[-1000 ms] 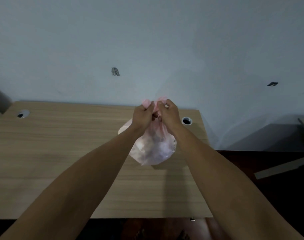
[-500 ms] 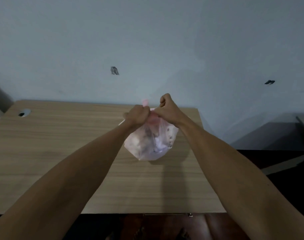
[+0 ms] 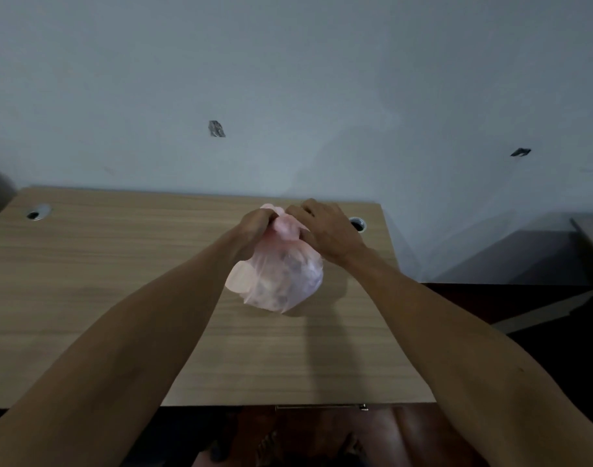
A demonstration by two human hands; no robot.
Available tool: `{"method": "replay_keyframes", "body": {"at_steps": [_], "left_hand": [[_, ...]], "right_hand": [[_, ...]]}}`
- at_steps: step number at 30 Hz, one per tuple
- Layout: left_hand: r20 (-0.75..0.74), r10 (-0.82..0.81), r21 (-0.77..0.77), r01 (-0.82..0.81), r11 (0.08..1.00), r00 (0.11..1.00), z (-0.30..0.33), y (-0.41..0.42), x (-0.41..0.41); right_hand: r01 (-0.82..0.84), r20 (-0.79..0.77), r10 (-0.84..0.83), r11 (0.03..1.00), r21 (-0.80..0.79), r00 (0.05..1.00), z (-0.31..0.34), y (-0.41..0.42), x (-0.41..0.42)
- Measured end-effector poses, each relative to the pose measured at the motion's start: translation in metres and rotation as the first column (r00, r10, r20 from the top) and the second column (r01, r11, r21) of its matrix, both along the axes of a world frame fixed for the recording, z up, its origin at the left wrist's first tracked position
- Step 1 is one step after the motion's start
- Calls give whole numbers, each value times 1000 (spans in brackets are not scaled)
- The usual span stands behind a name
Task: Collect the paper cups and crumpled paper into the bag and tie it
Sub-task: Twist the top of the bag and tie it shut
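A translucent pink plastic bag (image 3: 278, 281) hangs bulging over the right half of the wooden table (image 3: 86, 281). Pale crumpled shapes show dimly through its skin; I cannot tell cups from paper. My left hand (image 3: 254, 225) pinches the gathered top of the bag from the left. My right hand (image 3: 325, 230) grips the same bunched top from the right, knuckles up. A twisted pink knob of bag material (image 3: 285, 227) sits between the two hands.
A light grey wall rises right behind the table. Cable holes sit at the table's far left (image 3: 37, 213) and far right (image 3: 357, 224). The right table edge drops to a dark floor. My feet (image 3: 308, 446) show below the near edge.
Both hands stayed on the bag's top and worked it: the right hand rolled over with its knuckles up, and the gathered neck now bunches into a thicker knob. The bag swung slightly.
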State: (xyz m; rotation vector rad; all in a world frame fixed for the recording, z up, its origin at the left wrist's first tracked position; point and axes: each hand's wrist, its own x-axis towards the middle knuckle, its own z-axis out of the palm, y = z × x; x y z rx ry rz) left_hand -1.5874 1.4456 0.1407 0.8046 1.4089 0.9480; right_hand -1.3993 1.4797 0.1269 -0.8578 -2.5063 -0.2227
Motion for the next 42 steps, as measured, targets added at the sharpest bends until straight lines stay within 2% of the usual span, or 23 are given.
{"method": "replay_keyframes", "body": {"at_steps": [2,4,6,8,11,15,19,21,23,25,27,28,31,33,37,40,42], "left_hand": [[-17,-87,32,87,996,996,-10,3,-5],[-39,-118,14,119,993,992,-21,8,-10],[-12,-90,-25,90,996,996,-25,8,-9],[-13,-64,-28,63,998,998,-30,11,-10],[-104,86,-21,-88,996,991,-23,8,-10],[-315,300,1,-316,949,900,-30,8,-15],[-386,353,-20,-390,920,852,-47,5,-39],[-359,402,-24,-439,898,842,-52,6,-52],[-380,396,-45,-444,895,836,-55,8,-58],[-464,363,-35,-426,904,808,-54,9,-56],[-562,362,61,-399,915,744,-46,8,-50],[-557,387,136,-379,916,735,-44,7,-48],[-462,393,301,-276,913,795,-38,5,-35],[-341,385,345,-267,900,858,-33,5,-18],[-102,330,303,-287,909,938,-24,7,9],[-70,271,293,-240,925,960,-25,9,15],[-53,250,296,-224,928,967,-30,11,17]], "right_hand": [[-4,-67,-14,964,-266,998,8,-6,-4],[16,-114,-82,872,-489,990,12,-10,-6],[4,-104,-71,843,-538,992,11,-14,-9],[57,-148,-174,812,-580,974,9,-16,-13],[162,-166,-396,671,-723,903,5,-14,-16],[249,-10,-458,502,-828,889,-9,-2,-13],[275,40,-583,321,-906,811,-31,10,-3],[260,47,-624,255,-931,780,-35,14,1],[235,60,-630,198,-951,774,-32,13,0],[184,53,-673,125,-975,738,-28,10,-1],[69,-39,-745,114,-991,666,-28,10,-3],[-10,-102,-772,124,-992,627,-27,10,-5],[-362,-285,-840,114,-925,462,-22,12,-18],[-521,-342,-855,102,-847,389,-14,11,-29],[-537,-343,-872,115,-836,348,-9,12,-41],[-465,-333,-876,146,-873,350,-16,14,-36],[-457,-343,-888,179,-871,306,-19,15,-34]]}}
